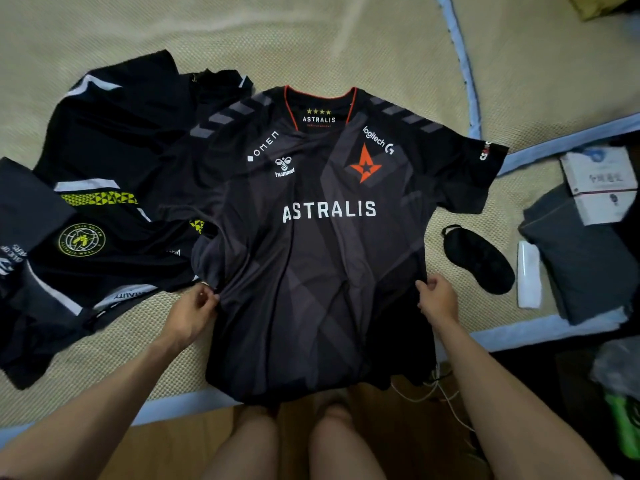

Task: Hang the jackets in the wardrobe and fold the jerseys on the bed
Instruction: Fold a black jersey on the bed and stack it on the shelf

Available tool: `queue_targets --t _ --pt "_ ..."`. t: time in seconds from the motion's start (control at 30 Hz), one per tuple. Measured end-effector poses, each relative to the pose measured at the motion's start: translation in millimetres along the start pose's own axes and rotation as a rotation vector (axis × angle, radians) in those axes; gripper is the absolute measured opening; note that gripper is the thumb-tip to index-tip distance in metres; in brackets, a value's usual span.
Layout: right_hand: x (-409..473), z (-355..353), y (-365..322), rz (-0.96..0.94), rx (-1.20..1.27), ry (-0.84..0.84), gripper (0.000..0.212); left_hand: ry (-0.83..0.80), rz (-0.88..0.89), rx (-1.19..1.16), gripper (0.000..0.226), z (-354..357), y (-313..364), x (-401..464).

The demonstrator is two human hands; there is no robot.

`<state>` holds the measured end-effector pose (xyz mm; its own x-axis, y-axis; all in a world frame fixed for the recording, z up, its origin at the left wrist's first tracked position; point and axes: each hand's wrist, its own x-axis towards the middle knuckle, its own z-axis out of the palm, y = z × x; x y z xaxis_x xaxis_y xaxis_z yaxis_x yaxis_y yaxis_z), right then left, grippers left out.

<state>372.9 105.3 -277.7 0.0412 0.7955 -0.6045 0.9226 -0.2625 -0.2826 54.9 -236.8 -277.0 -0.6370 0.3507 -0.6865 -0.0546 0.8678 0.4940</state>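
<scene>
A dark grey Astralis jersey (322, 258) lies face up on the bed mat (311, 39), collar away from me and its hem hanging over the bed's near edge. My left hand (194, 308) pinches the jersey's left side seam. My right hand (437, 299) grips the right side seam at about the same height. To the left, partly under the jersey's sleeve, lies a pile of black jerseys (104, 174) with white and yellow-green trim and a round crest.
A black sleep mask (479, 259) lies right of the jersey, beside a white tube (528, 273). Folded grey cloth (585, 258) and a white box (601, 183) sit at the right edge. A white cable (436, 393) hangs over the wooden floor by my knees.
</scene>
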Motion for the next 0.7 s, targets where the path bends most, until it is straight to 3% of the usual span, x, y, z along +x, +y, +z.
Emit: queue_targets --t 0.2,0.43,0.5,0.6,0.7 --pt "-3 -11 18 0.06 -0.104 0.017 0.01 0.08 -0.045 0.105 0.013 -6 4 -4" --pt "-6 -2 9 0.074 -0.226 0.07 0.033 0.12 -0.094 0.114 0.018 0 5 -13" --pt "-8 0 3 0.078 -0.288 0.138 0.036 0.125 -0.088 0.233 0.02 -1 13 -14" --pt "-11 6 -23 -0.156 -0.32 0.201 0.037 0.345 -0.042 0.268 0.021 -17 39 -3" --pt "-21 27 -68 -0.435 -0.21 0.085 0.026 0.54 -0.101 -0.109 0.021 -45 66 46"
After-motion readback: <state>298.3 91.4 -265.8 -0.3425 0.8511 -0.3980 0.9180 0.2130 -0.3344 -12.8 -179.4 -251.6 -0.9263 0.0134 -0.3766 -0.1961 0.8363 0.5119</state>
